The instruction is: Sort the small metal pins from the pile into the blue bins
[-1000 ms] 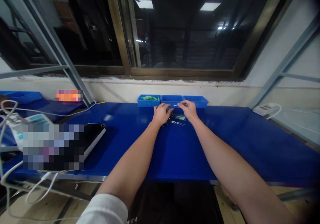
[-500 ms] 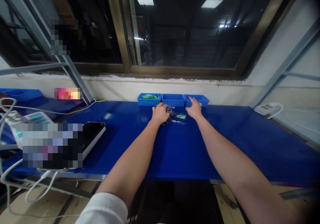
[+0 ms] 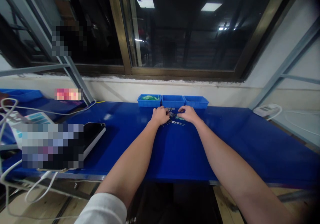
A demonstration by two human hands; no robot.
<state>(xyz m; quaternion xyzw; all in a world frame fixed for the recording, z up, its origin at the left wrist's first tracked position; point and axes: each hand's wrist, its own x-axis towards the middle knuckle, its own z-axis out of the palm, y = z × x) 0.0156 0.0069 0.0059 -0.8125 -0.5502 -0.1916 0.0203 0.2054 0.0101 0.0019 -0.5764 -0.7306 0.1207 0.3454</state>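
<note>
Both bare forearms reach out over the blue table (image 3: 175, 150) toward 12 o'clock. At the far middle of the table lies a loose pile of thin metal pins (image 3: 172, 119), grey and shiny, too small to make out singly, with a small green piece (image 3: 180, 118) among them. The left hand (image 3: 160, 115) rests knuckles-up at the pile's 9 o'clock edge, fingers curled onto the pins; whether it grips any cannot be told. The right hand (image 3: 188, 113) sits at the pile's 3 o'clock, fingertips bent down at the green piece, grasp unclear.

Just beyond the hands, against the wall, stand three blue trays in a row: the left tray (image 3: 149, 102) holds green pieces, while the contents of the middle tray (image 3: 173, 102) and right tray (image 3: 196, 102) cannot be seen.

Half a second ago the right hand was stretched to the right tray's near rim; now it is back at the pile, while the left hand has stayed put.
</note>
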